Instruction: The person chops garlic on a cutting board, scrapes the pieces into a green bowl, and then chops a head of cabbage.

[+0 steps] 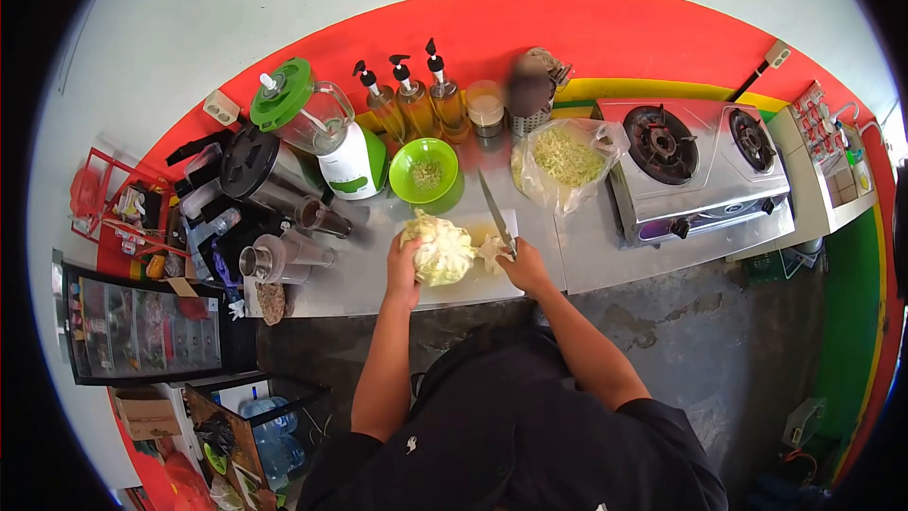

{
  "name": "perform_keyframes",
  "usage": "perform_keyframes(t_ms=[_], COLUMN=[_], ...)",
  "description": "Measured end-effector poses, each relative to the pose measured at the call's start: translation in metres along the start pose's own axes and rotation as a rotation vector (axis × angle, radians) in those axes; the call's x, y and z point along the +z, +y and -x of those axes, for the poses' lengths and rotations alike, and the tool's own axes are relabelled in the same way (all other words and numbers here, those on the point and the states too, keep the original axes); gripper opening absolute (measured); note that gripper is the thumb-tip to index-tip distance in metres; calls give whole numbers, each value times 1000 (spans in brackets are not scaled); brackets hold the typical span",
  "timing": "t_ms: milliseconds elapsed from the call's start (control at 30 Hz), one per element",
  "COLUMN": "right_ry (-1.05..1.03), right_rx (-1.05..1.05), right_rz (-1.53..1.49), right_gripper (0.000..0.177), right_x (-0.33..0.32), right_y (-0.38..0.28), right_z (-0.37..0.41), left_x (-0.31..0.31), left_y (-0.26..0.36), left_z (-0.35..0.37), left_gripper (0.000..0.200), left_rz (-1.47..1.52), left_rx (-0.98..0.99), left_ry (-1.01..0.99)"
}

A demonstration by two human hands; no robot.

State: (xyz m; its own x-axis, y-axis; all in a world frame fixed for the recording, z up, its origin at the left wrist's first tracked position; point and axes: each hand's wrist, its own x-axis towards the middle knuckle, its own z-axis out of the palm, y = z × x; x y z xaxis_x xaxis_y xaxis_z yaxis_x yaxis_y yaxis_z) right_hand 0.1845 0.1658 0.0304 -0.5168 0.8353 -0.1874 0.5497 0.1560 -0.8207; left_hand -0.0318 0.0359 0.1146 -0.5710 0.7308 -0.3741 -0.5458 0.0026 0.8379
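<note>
My left hand [403, 270] grips a pale, leafy head of cabbage [441, 250] from its left side, over a white cutting board [473, 291]. The cabbage looks ragged on its surface. In my right hand [526, 267] is a knife [496, 209], its long blade pointing away from me toward the wall. A small pale cabbage piece [491, 254] shows just left of my right fingers, between the cabbage and the knife. Beyond the board, a green bowl [427, 201] contains chopped pale bits. Shredded cabbage [567, 157] fills a clear plastic bag [605, 144] behind and to the right.
A two-burner gas stove [700, 175] stands on the right. Along the wall are several pump bottles [413, 102] and a green-lidded blender [345, 147]. Clear plastic cups [284, 255] and a black-lidded container [253, 163] crowd the left end of the metal counter [586, 265].
</note>
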Motion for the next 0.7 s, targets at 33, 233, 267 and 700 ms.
perform_keyframes(t_ms=[33,233,267,700], right_ry=[55,40,40,408], right_rx=[-34,179,230,376], right_rz=[-19,-293,-449,-546], right_gripper=[43,36,35,23], right_x=[-5,-69,-79,-127], right_y=[3,4,0,59], right_z=[-1,15,20,54], left_x=[7,70,80,172], left_y=[-4,-41,-48,-157], left_z=[-1,-7,-9,-42], left_gripper=[47,49,47,56], left_rz=[-31,-146,-166,-279], left_rx=[-12,-186,-236,-67], left_ry=[-41,-195,-267,-455])
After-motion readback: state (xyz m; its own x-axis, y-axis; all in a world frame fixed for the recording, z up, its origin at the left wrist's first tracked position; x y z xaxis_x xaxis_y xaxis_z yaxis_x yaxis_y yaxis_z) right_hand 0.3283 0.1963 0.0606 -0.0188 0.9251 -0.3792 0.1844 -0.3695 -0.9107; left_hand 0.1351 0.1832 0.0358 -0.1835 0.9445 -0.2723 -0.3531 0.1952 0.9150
